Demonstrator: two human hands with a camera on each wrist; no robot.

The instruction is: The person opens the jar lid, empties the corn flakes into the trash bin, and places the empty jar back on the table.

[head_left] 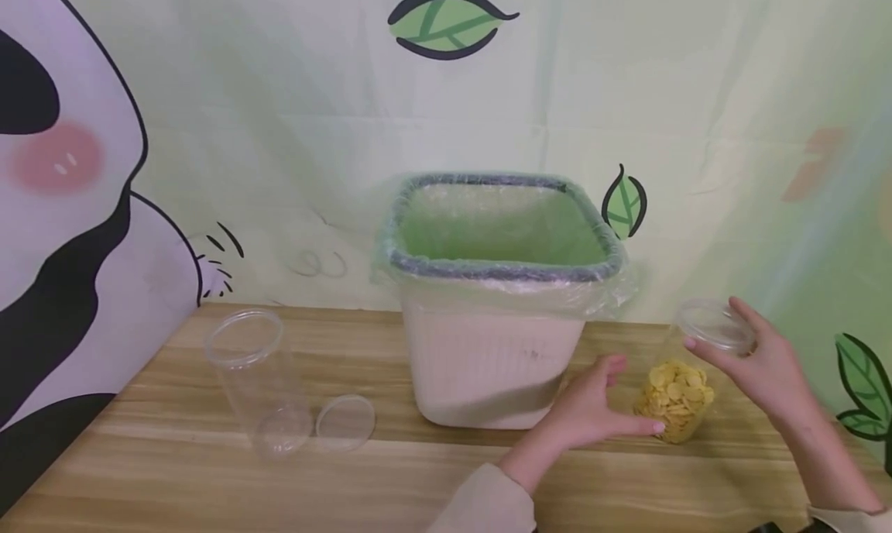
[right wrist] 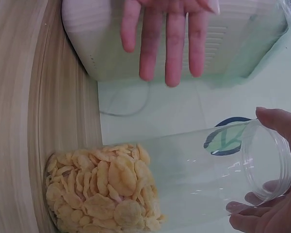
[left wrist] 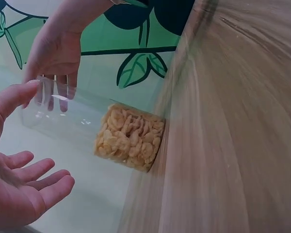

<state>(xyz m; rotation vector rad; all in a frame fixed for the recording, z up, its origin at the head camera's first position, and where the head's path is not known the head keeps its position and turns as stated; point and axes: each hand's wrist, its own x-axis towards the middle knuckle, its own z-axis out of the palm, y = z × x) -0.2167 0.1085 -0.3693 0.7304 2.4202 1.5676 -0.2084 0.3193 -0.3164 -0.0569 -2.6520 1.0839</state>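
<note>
A tall clear plastic jar [head_left: 677,397] stands upright on the table at the right, its lower part filled with yellow corn flakes [right wrist: 102,189]. My right hand [head_left: 770,366] grips the jar round its top end, thumb on one side and fingers on the other, as the right wrist view [right wrist: 276,194] shows. Beside the jar, my left hand [head_left: 588,413] is held with fingers extended and thumb spread. The right wrist view shows a gap between those left fingers [right wrist: 173,48] and the jar. In the left wrist view, the flakes [left wrist: 128,136] rest at the jar's bottom.
A pale waste bin [head_left: 488,362] with a clear bag over its grey rim stands mid-table, left of the jar. Further left are a second clear jar [head_left: 254,393], without flakes, and a round clear lid [head_left: 345,423] on the wooden table [head_left: 348,494]. A printed cloth [head_left: 279,130] hangs behind.
</note>
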